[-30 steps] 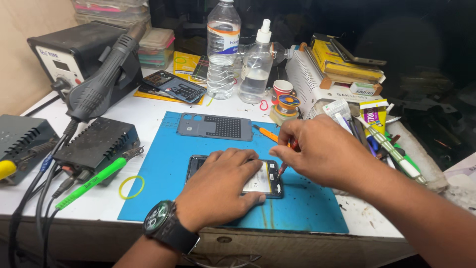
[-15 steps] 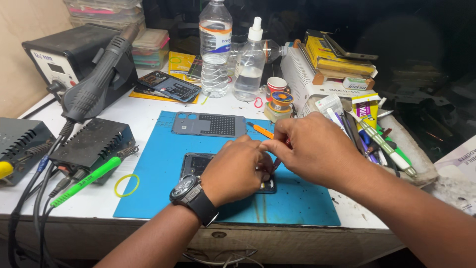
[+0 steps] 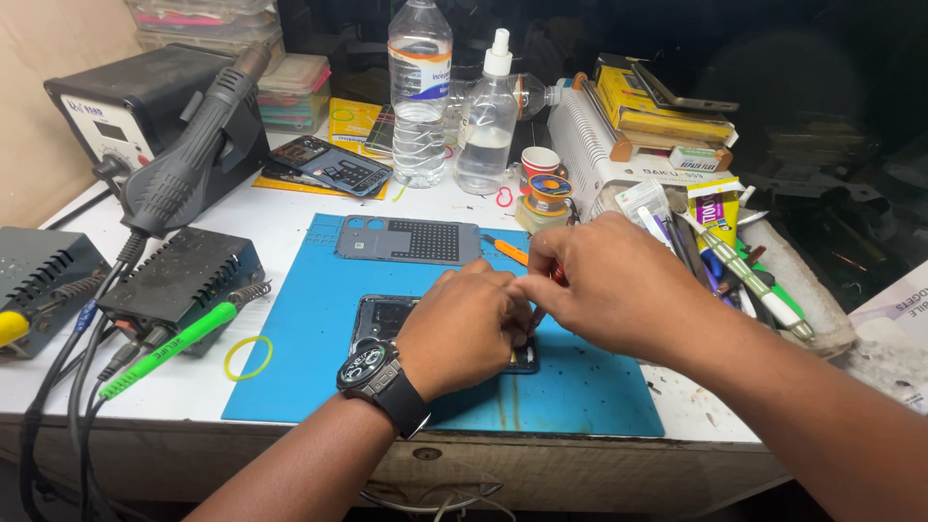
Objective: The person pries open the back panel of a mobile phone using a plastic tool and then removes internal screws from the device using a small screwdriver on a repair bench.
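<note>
Both hands meet over an opened phone [image 3: 387, 317] that lies flat on a blue work mat [image 3: 319, 367] near the front edge of the white bench [image 3: 290, 208]. The left hand [image 3: 464, 329], with a black wristwatch [image 3: 372, 365] on its wrist, rests on the phone's right half, fingers curled and pressed down on it. The right hand [image 3: 609, 280] comes in from the right and touches the left; its fingers pinch a thin red-handled tool [image 3: 546, 295] whose tip points down at the phone between the two hands. Only the phone's left part, with a dark inner frame, shows past the knuckles. Farther back on the mat lies a grey phone back frame [image 3: 408, 240], with an orange-handled tool [image 3: 507, 249] just beside its right end. Left of the mat a green-handled iron [image 3: 169, 348] rests against a black box, and a yellow rubber band [image 3: 248, 358] lies near the mat's edge. A hot-air station [image 3: 126, 106] with its grey handpiece [image 3: 188, 159] stands at the back left. Two clear plastic bottles [image 3: 420, 92] stand behind the mat.
</note>
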